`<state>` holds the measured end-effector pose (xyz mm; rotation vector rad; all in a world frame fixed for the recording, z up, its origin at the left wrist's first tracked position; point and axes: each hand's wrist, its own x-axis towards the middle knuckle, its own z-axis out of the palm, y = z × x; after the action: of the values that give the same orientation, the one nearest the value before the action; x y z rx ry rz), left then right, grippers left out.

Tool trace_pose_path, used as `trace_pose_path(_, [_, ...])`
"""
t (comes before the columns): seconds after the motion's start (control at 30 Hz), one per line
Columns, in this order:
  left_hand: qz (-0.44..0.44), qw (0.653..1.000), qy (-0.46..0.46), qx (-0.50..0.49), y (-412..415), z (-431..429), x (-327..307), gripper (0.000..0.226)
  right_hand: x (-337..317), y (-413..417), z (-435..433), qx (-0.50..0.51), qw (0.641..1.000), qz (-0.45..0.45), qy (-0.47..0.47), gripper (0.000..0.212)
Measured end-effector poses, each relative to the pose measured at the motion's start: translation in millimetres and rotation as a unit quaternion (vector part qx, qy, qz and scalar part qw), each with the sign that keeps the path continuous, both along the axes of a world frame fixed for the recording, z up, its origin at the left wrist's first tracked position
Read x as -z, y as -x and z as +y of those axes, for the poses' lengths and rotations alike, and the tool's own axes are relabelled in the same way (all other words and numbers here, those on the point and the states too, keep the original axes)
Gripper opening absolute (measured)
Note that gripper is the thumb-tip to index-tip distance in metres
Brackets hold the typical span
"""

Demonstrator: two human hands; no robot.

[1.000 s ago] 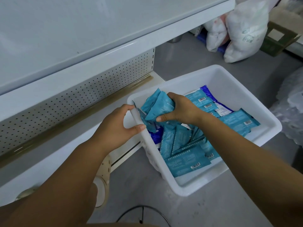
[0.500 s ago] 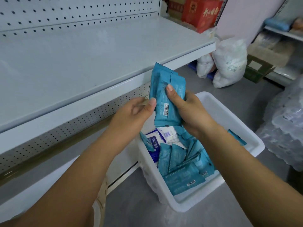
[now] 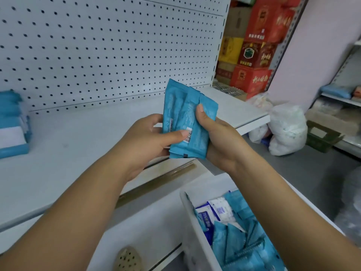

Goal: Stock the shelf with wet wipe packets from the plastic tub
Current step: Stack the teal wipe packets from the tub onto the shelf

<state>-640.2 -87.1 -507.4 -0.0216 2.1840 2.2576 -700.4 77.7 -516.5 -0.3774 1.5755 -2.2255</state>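
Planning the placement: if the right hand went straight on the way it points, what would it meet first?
The right hand, gripping teal wet wipe packets, would likely meet the white perforated back panel; depth is unclear.

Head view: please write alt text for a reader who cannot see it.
The left hand and right hand grip a bundle of teal wet wipe packets near a white shelf. A plastic tub holding more packets sits lower right.

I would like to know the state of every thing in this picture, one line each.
Held packets: fanned, upright, in the air.
Left hand: grips them, thumb across the front.
Right hand: grips them, thumb on the front.
Shelf: bears a blue stack at its left.
Plastic tub: holds many loose packets.
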Motion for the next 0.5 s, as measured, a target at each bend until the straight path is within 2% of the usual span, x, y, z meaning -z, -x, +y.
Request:
trace_pose_path(0.13, [0.008, 0.999, -0.022, -0.026, -13, -49, -12, 0.042, -13, 3, -58, -0.081, 0.996, -0.031, 0.018, 0.051])
trace_pose_path(0.27, [0.011, 0.992, -0.094, -0.081, -31, -103, -13, 0.036, -16, 0, -126, -0.124, 0.991, -0.034, 0.034, 0.048])
trace_pose_path(0.4, [0.024, 0.979, -0.116, -0.167, -49, -153, -7, 0.036, -14, -6, -193, -0.152, 0.986, -0.061, 0.040, 0.044])
trace_pose_path(0.5, [0.055, 0.956, -0.135, -0.257, -62, -186, -2, 0.039, -15, -13, -238, -0.167, 0.984, -0.060, 0.025, 0.040])
